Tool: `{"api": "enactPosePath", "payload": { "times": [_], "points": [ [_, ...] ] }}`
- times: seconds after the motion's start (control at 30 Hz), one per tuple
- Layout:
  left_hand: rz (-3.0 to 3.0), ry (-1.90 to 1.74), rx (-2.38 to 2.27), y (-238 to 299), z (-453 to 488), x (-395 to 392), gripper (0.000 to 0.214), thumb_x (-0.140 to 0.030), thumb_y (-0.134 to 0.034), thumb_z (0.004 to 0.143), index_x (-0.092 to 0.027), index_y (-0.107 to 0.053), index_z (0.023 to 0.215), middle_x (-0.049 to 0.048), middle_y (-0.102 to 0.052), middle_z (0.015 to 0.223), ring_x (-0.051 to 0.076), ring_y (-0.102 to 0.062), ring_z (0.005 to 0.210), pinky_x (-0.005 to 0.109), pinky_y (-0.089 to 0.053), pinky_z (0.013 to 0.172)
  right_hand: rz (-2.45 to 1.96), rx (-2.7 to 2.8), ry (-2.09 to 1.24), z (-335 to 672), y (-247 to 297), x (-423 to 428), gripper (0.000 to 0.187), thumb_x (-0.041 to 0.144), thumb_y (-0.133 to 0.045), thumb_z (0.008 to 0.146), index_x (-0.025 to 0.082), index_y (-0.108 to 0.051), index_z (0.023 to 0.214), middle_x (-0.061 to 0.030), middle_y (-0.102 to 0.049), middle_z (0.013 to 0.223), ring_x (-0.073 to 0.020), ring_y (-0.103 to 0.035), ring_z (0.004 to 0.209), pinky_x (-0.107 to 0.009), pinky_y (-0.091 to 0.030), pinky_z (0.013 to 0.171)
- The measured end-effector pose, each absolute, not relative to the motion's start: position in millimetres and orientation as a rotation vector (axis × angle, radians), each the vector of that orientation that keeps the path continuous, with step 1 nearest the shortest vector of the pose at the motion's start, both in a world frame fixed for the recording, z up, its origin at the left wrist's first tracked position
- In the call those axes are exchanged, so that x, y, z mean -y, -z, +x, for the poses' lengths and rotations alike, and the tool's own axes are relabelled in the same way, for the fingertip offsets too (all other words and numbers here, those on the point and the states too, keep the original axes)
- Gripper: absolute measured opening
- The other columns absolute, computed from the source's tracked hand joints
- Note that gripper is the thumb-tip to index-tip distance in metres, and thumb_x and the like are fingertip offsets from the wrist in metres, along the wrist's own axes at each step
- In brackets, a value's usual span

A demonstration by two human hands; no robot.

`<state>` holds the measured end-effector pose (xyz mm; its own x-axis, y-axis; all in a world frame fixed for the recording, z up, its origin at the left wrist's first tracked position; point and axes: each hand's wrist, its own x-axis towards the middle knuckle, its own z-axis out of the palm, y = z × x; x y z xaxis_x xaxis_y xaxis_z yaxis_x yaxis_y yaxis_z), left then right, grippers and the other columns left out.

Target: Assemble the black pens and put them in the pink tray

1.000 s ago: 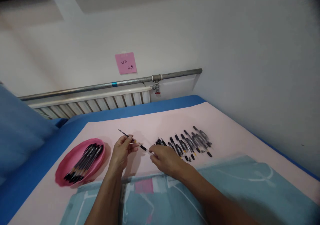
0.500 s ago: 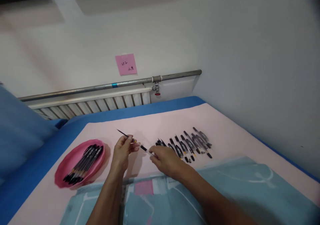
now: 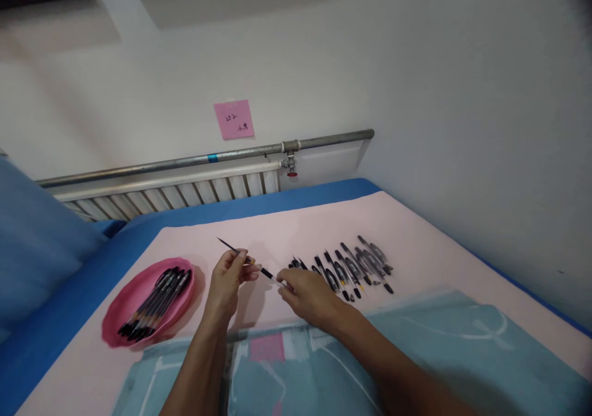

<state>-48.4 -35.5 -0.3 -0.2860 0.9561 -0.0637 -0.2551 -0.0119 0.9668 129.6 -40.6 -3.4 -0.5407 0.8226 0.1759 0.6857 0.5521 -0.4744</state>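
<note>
My left hand [image 3: 227,277] pinches a thin dark pointed pen piece [image 3: 227,244], which has a yellowish section near its lower end. My right hand [image 3: 306,293] is closed on a clear pen barrel [image 3: 280,282] with a black band. The two pieces lie nearly in line, end to end; whether they touch is too small to tell. To the right of my right hand, loose pen parts [image 3: 354,268] with black caps and clear barrels are spread in a slanting row. Left of my left hand, a pink scalloped tray [image 3: 111,308] holds several black-capped pens [image 3: 160,302].
A pink sheet [image 3: 222,222] covers the blue-edged table [image 3: 319,189]. Teal cloth [image 3: 416,336] lies along the near edge, under my forearms. Behind the table are a white radiator [image 3: 203,193], a metal pipe [image 3: 250,152] and a red-handled valve [image 3: 291,173]. Blue fabric [image 3: 37,237] hangs at left.
Hardly anything differs. Both hands keep their hold on the pen pieces in nearly the same place, and the whole view has shifted very slightly.
</note>
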Motion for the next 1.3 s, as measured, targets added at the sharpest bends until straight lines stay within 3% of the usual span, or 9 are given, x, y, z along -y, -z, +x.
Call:
{"api": "enactPosePath", "payload": {
  "times": [0.3,0.5,0.6,0.73,0.97,1.3],
  "points": [
    [0.991,-1.369,-1.193,3,-41,40,0.026,-0.037,-0.064,0.066,-0.014,-0.058,0.077,0.0016,-0.06,0.072,0.012,-0.059,0.064,0.024,-0.047,0.058,-1.194,2.349,-0.58,129,4,40,0.02,0.019,-0.047,0.078,0.019,-0.059,0.094,-0.003,-0.063,0.081,-0.014,-0.054,0.072,-0.021,-0.031,0.061],
    [1.065,-1.245,-1.104,-1,-34,44,0.041,-0.041,-0.058,0.072,-0.015,-0.056,0.103,0.0098,-0.06,0.094,0.019,-0.06,0.081,0.03,-0.047,0.065,-1.169,2.066,-0.761,132,4,33,0.014,0.022,-0.046,0.079,0.02,-0.059,0.086,0.0019,-0.058,0.066,-0.0105,-0.051,0.059,-0.019,-0.032,0.054],
    [1.148,-1.231,-1.199,1,-36,44,0.031,-0.036,-0.059,0.07,-0.014,-0.059,0.092,0.0052,-0.061,0.079,0.015,-0.058,0.069,0.026,-0.044,0.062,-1.207,1.883,-0.782,138,0,28,0.014,0.023,-0.047,0.078,0.02,-0.059,0.085,0.0041,-0.055,0.06,-0.0094,-0.049,0.054,-0.018,-0.033,0.053],
    [1.517,-0.954,-1.363,13,-30,44,0.009,-0.024,-0.057,0.068,-0.016,-0.057,0.072,-0.0023,-0.054,0.059,0.01,-0.049,0.055,0.022,-0.036,0.055,-1.208,1.771,-0.75,143,-4,24,0.016,0.025,-0.05,0.076,0.019,-0.059,0.087,0.0042,-0.054,0.06,-0.0094,-0.049,0.054,-0.019,-0.035,0.054],
    [1.996,-0.499,-1.858,26,6,50,0.012,-0.031,-0.052,0.074,-0.019,-0.055,0.073,0.0018,-0.06,0.07,0.014,-0.052,0.063,0.024,-0.028,0.054,-1.209,1.787,-0.758,144,-6,25,0.015,0.025,-0.05,0.076,0.019,-0.06,0.085,0.005,-0.053,0.058,-0.009,-0.048,0.053,-0.019,-0.035,0.055],
    [1.983,-0.491,-1.849,32,17,53,0.004,-0.02,-0.047,0.076,-0.019,-0.05,0.075,0.0012,-0.06,0.071,0.014,-0.053,0.064,0.024,-0.028,0.055,-1.225,1.824,-0.757,144,-7,26,0.015,0.022,-0.049,0.075,0.02,-0.06,0.086,0.0055,-0.052,0.058,-0.0089,-0.046,0.053,-0.019,-0.034,0.054]
  ]
}}
